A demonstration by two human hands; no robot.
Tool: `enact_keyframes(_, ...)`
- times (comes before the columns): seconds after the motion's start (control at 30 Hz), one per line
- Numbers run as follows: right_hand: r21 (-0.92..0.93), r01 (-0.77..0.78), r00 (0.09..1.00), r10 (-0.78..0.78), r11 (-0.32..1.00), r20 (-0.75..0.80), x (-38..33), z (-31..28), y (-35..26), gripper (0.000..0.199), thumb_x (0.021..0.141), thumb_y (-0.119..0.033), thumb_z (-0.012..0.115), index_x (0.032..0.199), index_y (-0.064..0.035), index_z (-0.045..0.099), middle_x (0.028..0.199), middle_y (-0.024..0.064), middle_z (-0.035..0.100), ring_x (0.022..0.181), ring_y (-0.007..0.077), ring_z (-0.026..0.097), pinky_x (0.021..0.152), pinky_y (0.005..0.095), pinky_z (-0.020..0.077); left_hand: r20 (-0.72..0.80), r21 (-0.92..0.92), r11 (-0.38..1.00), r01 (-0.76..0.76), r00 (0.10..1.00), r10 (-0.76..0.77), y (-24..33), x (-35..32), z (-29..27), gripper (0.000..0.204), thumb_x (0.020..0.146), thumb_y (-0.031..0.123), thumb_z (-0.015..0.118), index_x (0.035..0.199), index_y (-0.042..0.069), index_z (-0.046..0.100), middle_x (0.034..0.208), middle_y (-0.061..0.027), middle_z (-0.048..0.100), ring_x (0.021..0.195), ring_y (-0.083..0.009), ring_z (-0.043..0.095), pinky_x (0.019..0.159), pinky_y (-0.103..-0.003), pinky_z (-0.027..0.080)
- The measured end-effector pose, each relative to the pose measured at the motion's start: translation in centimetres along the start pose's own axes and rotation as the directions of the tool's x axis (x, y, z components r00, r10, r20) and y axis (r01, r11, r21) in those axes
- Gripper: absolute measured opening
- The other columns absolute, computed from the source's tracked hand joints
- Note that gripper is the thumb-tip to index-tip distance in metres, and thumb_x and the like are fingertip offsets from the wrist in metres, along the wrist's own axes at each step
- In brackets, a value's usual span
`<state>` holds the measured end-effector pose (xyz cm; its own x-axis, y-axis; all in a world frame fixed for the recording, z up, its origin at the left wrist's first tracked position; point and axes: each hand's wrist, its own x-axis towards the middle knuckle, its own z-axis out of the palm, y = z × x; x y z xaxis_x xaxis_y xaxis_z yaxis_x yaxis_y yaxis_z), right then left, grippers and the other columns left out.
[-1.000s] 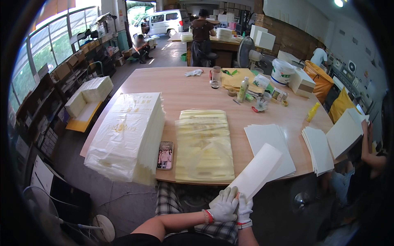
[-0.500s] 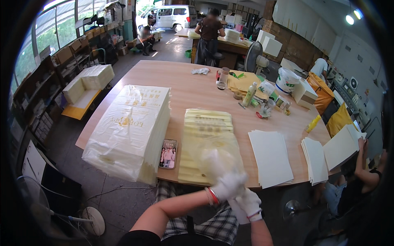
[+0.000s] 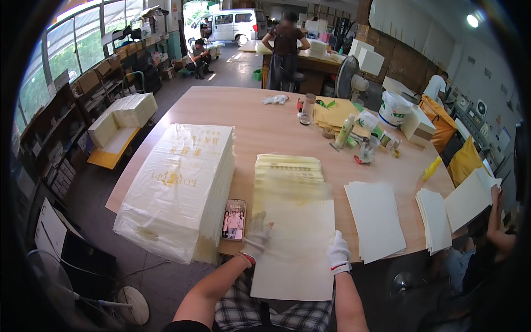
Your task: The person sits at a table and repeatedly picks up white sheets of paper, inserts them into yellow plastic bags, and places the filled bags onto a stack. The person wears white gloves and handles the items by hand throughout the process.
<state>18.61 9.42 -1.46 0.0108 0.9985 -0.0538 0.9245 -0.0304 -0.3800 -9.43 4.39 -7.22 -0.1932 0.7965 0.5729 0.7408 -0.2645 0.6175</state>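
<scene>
A large white rectangular board (image 3: 298, 249) lies in front of me, its near end reaching past the table edge over my lap. My right hand (image 3: 338, 253), in a white knit glove, grips the board's right edge. Along the left edge is my left hand (image 3: 256, 237), also gloved but smeared by motion, so its fingers are unclear. Beyond the board, a flat pile of yellowish plastic bags (image 3: 289, 166) shows. The board's far end meets blurred clear plastic; whether it is inside a bag I cannot tell.
A tall plastic-wrapped stack (image 3: 174, 182) and a phone (image 3: 233, 219) are on the left. White sheets (image 3: 376, 221) and another sheet pile (image 3: 433, 221) lie right. Bottles, a bucket (image 3: 394, 108) and a fan (image 3: 345, 77) are farther back. A co-worker's hand (image 3: 495, 193) holds a sheet.
My hands were together low over the near edge with blurred clear plastic. Now they are apart, on either side of a white board that has come over the bag pile.
</scene>
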Motion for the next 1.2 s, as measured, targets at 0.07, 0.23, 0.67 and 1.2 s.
enact_keyframes(0.07, -0.008, 0.015, 0.999, -0.015, 1.000, 0.046, -1.8, -0.9, 0.6, 0.059, 0.078, -0.009, 0.049, 0.134, -0.0134, 0.030, 0.085, 0.0211, 0.062, 0.078, 0.0396, 0.060, 0.064, 0.0518, 0.0450, 0.171, -0.223, 0.900, 0.374, 0.924, -0.342, 0.2, -1.1, -0.3, 0.039, 0.076, 0.001, 0.052, 0.115, 0.003, 0.050, 0.095, -0.0130, 0.055, 0.084, -0.0248, 0.057, 0.073, -0.031, 0.048)
enact_keyframes(0.23, 0.085, 0.033, 0.960, -0.055, 0.996, 0.275, -8.6, -3.5, 0.9, 0.080, 0.077, -0.006, 0.050, 0.144, -0.0125, 0.007, 0.093, 0.0246, 0.062, 0.079, 0.0421, 0.060, 0.067, 0.0512, 0.0454, 0.207, -0.167, 0.872, 0.459, 0.881, -0.425, 6.0, -5.3, -5.6, 0.044, 0.073, -0.004, 0.051, 0.117, 0.000, 0.046, 0.098, -0.0148, 0.052, 0.086, -0.0212, 0.055, 0.077, -0.029, 0.045)
enact_keyframes(0.67, 0.309, 0.404, 0.881, -0.457, 0.861, 0.123, -26.3, -6.2, 3.5, 0.061, 0.080, -0.008, 0.052, 0.135, 0.0012, 0.028, 0.093, 0.0240, 0.062, 0.073, 0.0404, 0.060, 0.060, 0.0443, 0.0479, 0.474, -0.136, 0.969, 0.208, 0.872, -0.121, 15.6, -18.1, -18.5, 0.017, 0.073, 0.002, 0.057, 0.089, -0.001, 0.053, 0.101, -0.0171, 0.054, 0.089, -0.0280, 0.055, 0.079, -0.034, 0.045)
enact_keyframes(1.2, 0.918, -0.258, 0.965, 0.025, 0.303, 0.263, -23.2, -2.8, 8.9, 0.030, 0.086, -0.015, 0.055, 0.113, -0.0016, 0.055, 0.098, 0.0096, 0.063, 0.083, 0.0208, 0.062, 0.080, 0.0310, 0.0493, 0.310, -0.334, 0.904, 0.269, 0.936, -0.164, 16.9, -12.6, -16.1, 0.010, 0.067, -0.006, 0.047, 0.073, 0.002, 0.047, 0.074, -0.0114, 0.050, 0.067, -0.0250, 0.051, 0.061, -0.031, 0.043)
